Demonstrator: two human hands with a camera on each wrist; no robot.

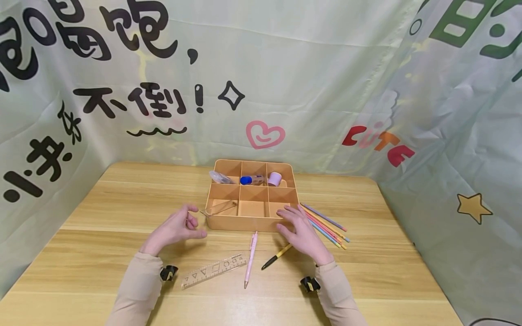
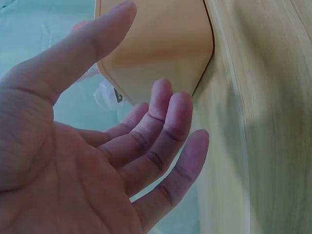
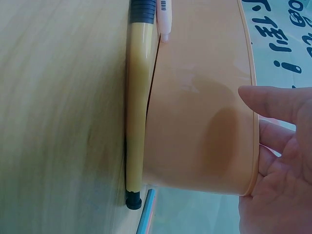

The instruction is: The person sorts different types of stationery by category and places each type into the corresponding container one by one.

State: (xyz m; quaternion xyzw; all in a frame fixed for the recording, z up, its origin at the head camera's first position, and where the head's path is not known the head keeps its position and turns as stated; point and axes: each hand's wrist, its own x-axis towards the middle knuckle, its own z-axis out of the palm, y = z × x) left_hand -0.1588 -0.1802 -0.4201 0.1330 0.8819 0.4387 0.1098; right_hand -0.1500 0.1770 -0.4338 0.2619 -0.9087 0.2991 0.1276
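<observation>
A tan organizer box (image 1: 228,223) with several compartments stands at the table's back. My left hand (image 1: 175,228) is off its front left corner, fingers loosely bent, with nothing held in the left wrist view. At the front right corner is my right hand (image 1: 303,235), its fingers over the rim and thumb (image 3: 268,100) in front; whether it touches the box I cannot tell. Below that hand lies a yellow pen with black ends (image 1: 281,256). A pink pen (image 1: 251,260) and a clear ruler (image 1: 214,271) lie nearer the front.
Several coloured pencils (image 1: 326,226) fan out right of the box. Its back compartments hold a clear item (image 1: 220,178), a blue-capped tube (image 1: 246,180) and a lilac cylinder (image 1: 275,179). A thin wire-like thing (image 1: 222,208) sits front left. Printed cloth (image 1: 318,90) hangs behind.
</observation>
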